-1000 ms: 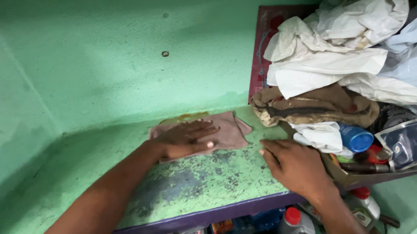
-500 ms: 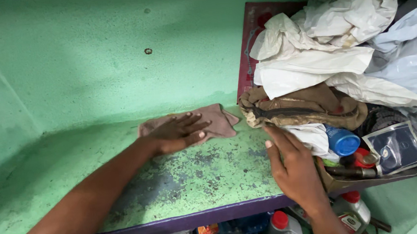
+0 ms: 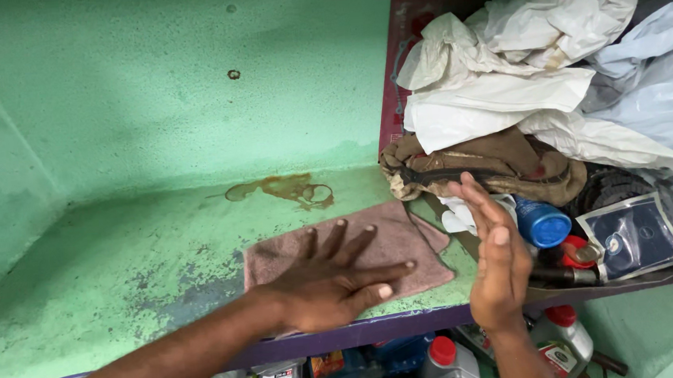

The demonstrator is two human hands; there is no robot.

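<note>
The left hand (image 3: 331, 280), fingers spread flat, has dragged the pinkish-brown rectangular cloth rag (image 3: 391, 240) from the shelf's back toward its purple front edge (image 3: 347, 337), uncovering a brown ring-shaped stain (image 3: 285, 189) at twelve o'clock. The rag's long axis runs nine to three o'clock. The right hand (image 3: 497, 253), open and empty, has lifted off the worn green shelf (image 3: 106, 284) at three o'clock.

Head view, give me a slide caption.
Left hand pressed flat on a pink cloth on a green shelf, right hand raised.

Matt pink cloth (image 3: 356, 247) on a rough, stained green-painted shelf (image 3: 120, 259).
</note>
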